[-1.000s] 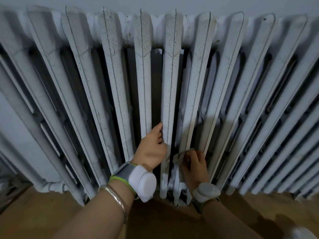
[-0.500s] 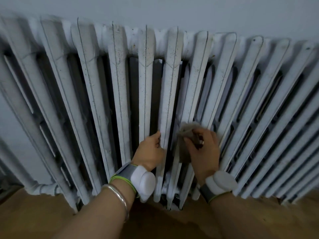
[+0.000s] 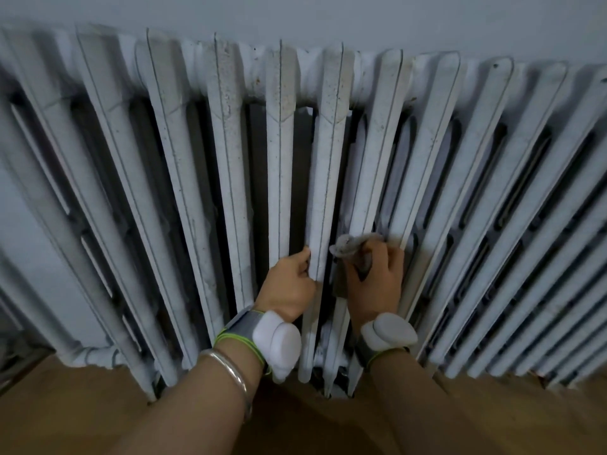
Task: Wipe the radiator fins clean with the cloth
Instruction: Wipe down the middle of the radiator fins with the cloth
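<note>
While a fin (image 3: 325, 192) near the middle of the radiator (image 3: 226, 142) is being gripped at its edge by the left hand (image 3: 290, 287), the cloth (image 3: 353, 246) is being pinched in the right hand (image 3: 374, 284) and pressed low against the next fin (image 3: 369, 178) rightward. Specks are being noted on many upper fins. Most of the wiping is being judged as left, though which fins are done cannot be told.

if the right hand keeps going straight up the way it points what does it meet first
Probably nothing until the radiator's top rail: the right hand and cloth would just slide up the fin.
</note>
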Action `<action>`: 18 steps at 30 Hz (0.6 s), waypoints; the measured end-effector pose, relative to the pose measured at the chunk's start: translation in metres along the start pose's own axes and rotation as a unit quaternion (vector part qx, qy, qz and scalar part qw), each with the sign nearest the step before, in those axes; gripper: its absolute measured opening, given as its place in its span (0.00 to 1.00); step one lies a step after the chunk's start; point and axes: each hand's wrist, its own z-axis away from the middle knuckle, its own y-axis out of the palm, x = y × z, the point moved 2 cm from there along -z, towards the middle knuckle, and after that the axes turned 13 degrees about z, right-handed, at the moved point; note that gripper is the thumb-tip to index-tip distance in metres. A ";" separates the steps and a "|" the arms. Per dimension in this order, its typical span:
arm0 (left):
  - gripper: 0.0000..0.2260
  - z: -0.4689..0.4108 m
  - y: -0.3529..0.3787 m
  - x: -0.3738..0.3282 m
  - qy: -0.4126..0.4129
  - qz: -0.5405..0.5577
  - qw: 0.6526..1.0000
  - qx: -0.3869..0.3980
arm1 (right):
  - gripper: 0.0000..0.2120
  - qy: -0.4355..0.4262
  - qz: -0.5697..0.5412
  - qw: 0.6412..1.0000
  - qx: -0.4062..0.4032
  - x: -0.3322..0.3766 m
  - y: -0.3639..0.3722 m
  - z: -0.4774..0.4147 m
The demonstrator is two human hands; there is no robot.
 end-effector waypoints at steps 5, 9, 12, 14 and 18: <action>0.28 0.000 0.000 0.001 0.010 0.005 1.000 0.006 | 0.12 0.010 -0.001 1.000 0.025 -0.013 0.013 0.021; 0.27 0.002 -0.001 -0.001 0.000 0.013 1.000 0.005 | 0.13 0.031 0.010 0.999 0.042 -0.026 0.025 0.038; 0.27 0.004 -0.002 -0.003 -0.005 0.015 1.000 0.014 | 0.13 0.052 0.015 0.997 0.061 -0.034 0.031 0.049; 0.28 0.003 -0.003 -0.001 -0.017 0.018 1.000 0.015 | 0.12 0.055 0.025 0.996 0.072 -0.038 0.034 0.056; 0.29 0.005 -0.005 -0.001 -0.022 0.002 1.000 0.020 | 0.10 0.073 0.053 0.985 0.145 -0.047 0.037 0.070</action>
